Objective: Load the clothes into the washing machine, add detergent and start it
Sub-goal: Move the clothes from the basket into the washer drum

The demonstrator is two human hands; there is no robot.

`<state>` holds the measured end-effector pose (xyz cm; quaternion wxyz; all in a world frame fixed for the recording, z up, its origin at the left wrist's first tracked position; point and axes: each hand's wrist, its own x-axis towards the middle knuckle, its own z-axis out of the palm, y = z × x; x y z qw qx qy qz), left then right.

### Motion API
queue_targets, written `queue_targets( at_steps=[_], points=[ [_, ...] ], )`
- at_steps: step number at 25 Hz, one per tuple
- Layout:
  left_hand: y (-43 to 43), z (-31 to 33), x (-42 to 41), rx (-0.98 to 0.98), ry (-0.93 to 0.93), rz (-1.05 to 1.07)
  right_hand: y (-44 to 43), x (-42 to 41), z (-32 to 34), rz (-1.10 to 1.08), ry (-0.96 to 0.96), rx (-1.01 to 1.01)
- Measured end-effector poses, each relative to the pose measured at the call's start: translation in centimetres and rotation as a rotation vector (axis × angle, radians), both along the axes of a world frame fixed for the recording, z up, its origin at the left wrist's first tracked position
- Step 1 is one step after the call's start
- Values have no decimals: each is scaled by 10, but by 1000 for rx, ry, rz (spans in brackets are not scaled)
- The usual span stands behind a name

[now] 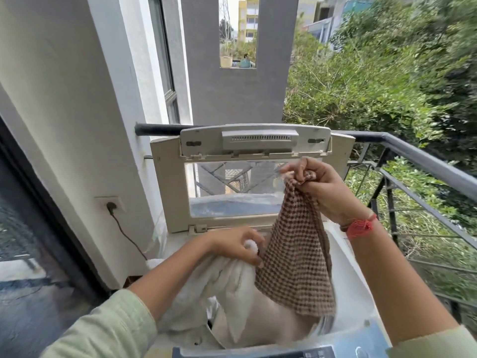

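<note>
The top-loading washing machine [344, 257] stands on a balcony with its lid [255, 140] raised upright at the back of the machine. Above the machine's drum opening, towards its right side, the right hand [325, 189] holds a brown-and-cream checked cloth [294, 257]; its fingers [299, 169] are curled tight and pinch a bunched top edge, so the cloth hangs straight down with its lower edge at the mouth of the drum. At the left of the opening the left hand [233, 244] grips a white cloth [219, 288], fingers [249, 255] closed round a gathered fold, and the rest of that cloth spills over the machine's left rim and down into the drum. The checked cloth touches the left hand's fingertips. A red thread band [360, 227] circles the right wrist. The machine's control panel [284, 353] shows at its near edge, and a wall socket [111, 204] with a plugged cord sits left of the machine.
</note>
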<state>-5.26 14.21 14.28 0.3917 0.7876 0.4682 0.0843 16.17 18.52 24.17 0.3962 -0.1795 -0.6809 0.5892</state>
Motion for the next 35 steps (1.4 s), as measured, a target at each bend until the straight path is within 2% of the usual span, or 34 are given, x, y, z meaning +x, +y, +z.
queue_targets(
  at_steps=[4,5,7,9,11,12,14,16,17,18,19,20,21,23,24,26,30,33,35],
  points=[
    [-3,-12,-6,33,-186,205,7,14,-5,-235,114,-14],
    [-2,-9,-13,78,-205,293,11,21,-8,-298,107,-29],
    [3,-2,-33,189,-191,495,24,38,-21,-498,-40,-16],
    [12,10,-51,299,-106,655,41,49,-41,-637,-240,4],
    [24,22,-58,433,87,704,57,47,-64,-670,-358,17],
    [30,29,-58,517,195,715,64,43,-74,-688,-377,25],
    [39,43,-56,650,345,730,76,33,-82,-728,-284,-39],
    [38,53,-58,655,393,659,75,31,-80,-677,-58,-135],
    [34,54,-61,595,406,577,73,35,-79,-593,56,-165],
    [28,53,-64,494,421,484,70,43,-80,-457,104,-187],
    [20,49,-67,371,437,401,67,51,-85,-291,51,-222],
    [12,45,-70,243,446,339,63,58,-92,-117,-109,-257],
    [5,40,-74,139,442,300,60,63,-103,47,-353,-269],
    [-4,32,-80,61,402,297,56,66,-130,357,-840,-257],
    [-8,33,-83,81,377,326,53,63,-139,426,-975,-280],
    [-14,40,-87,164,301,402,48,48,-143,412,-1061,-301],
    [-29,62,-92,261,28,530,22,-8,-129,250,-972,-12],
    [-39,72,-90,345,-124,571,-6,-58,-137,314,-721,41],
    [-46,76,-87,372,-179,560,-11,-83,-142,233,-548,68]
  ],
)
